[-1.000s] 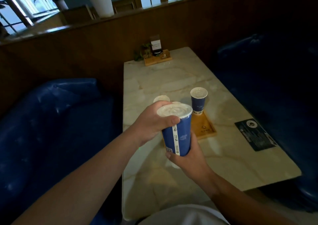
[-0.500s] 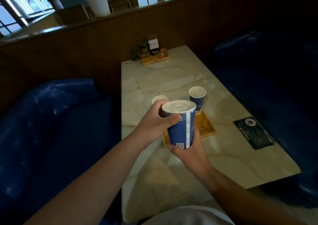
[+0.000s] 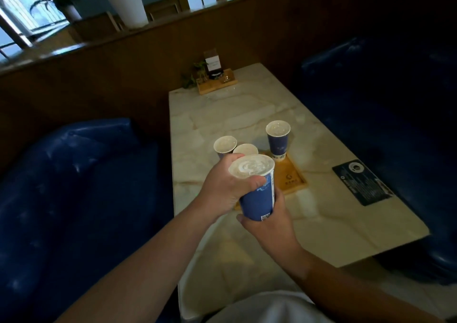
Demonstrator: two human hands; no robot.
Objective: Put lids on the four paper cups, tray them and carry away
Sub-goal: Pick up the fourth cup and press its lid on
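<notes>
- Head view, held cup: a blue paper cup is held above the near part of the table, tilted slightly, with a white lid on its rim.
- Head view, left hand: the left hand is wrapped around the upper wall of the cup, its thumb lying just under the lid edge.
- Head view, right hand: the right hand is closed around the base of the same cup from below and behind.
- Head view, other cups: one lidded cup stands upright on the far corner of a wooden tray. Two more cups sit to its left, partly hidden by the left hand; whether they stand on the tray or beside it cannot be told, nor whether they carry lids.
- Handling, judged: a paper wall is light and soft and will dent under a hard squeeze. Whether the cup is full cannot be told.
- Grip point, judged: hold low on the wall or at the base, where the cup is stiffest. Press the lid at its edge only.
- Risk, judged: a tilted cup with a lid that is not fully seated may leak.
</notes>
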